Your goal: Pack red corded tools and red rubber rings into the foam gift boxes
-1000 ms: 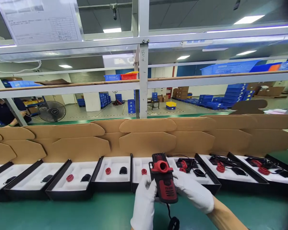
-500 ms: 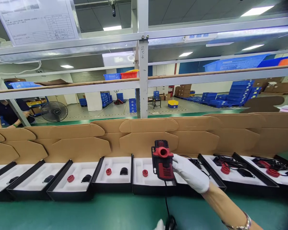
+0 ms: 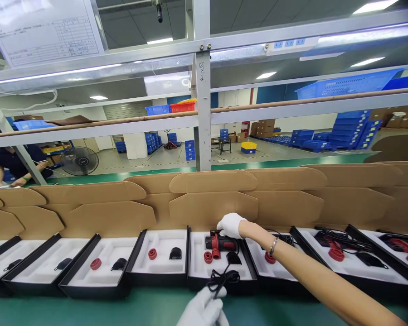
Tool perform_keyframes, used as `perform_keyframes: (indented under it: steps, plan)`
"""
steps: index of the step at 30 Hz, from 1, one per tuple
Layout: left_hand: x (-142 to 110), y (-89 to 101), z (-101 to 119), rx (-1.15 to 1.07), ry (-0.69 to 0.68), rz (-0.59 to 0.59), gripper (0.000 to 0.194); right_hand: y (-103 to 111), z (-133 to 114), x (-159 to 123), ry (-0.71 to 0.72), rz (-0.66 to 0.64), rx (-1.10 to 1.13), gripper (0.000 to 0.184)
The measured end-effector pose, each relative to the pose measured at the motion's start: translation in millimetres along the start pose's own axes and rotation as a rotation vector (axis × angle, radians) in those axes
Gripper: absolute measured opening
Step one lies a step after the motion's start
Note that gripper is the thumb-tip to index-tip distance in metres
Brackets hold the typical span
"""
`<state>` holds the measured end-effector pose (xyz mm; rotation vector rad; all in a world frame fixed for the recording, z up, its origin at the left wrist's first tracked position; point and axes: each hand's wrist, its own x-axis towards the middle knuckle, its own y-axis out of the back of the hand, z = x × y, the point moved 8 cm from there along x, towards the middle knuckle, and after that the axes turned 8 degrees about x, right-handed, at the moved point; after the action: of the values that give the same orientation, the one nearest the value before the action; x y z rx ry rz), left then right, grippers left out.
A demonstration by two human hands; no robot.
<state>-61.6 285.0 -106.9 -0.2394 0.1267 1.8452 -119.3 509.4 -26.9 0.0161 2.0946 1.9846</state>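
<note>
A red and black pump (image 3: pixel 221 244) lies in the white foam of the middle open box (image 3: pixel 193 267). My right hand (image 3: pixel 230 225), in a white glove, reaches in from the right with its fingers closed over the pump's back edge; the fingertips are partly hidden. Below the box front, my gloved left hand (image 3: pixel 204 309) pinches a bundled black cable (image 3: pixel 222 280). A red ring-shaped part (image 3: pixel 208 257) and a black curved cover (image 3: pixel 234 258) sit in the same foam, close to the pump.
Similar boxes stand in a row with lids raised. On the left, one box holds a red ring (image 3: pixel 152 254) and black cover (image 3: pixel 175 253); boxes on the right hold pumps and cables (image 3: pixel 343 240). The green bench (image 3: pixel 139 308) runs along the front. A co-worker (image 3: pixel 17 158) is behind at left.
The pump, held up in front of the box before, is now down in its foam, lying on its side. My left hand has risen into view with the bundled cable.
</note>
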Motion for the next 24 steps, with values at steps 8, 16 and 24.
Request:
perform_keyframes:
  steps: [8, 16, 24]
  plan:
    - [10.3, 37.2, 90.1, 0.383, -0.060, 0.116, 0.035, -20.3, 0.6, -3.7, -0.045, -0.012, 0.131, 0.015]
    - [46.1, 53.5, 178.3, 1.132, -0.263, 0.330, 0.022, 26.9, -16.9, -62.8, 0.161, 0.281, 0.677, 0.051]
    - [129.6, 11.3, 125.5, 1.547, -0.372, 0.398, 0.043, -23.9, 70.0, -152.0, -0.350, 0.662, 0.707, 0.036]
